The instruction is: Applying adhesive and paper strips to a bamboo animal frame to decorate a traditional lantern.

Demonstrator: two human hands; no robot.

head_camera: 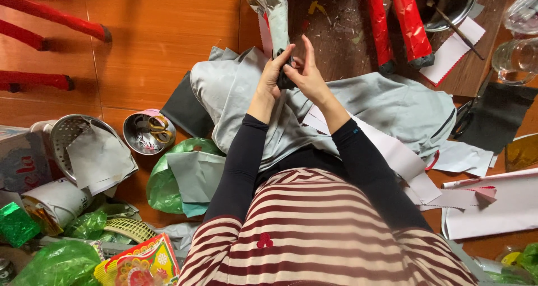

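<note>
Home craft corner: paper scraps (pixel 465 157), scissors (pixel 159 130).
</note>
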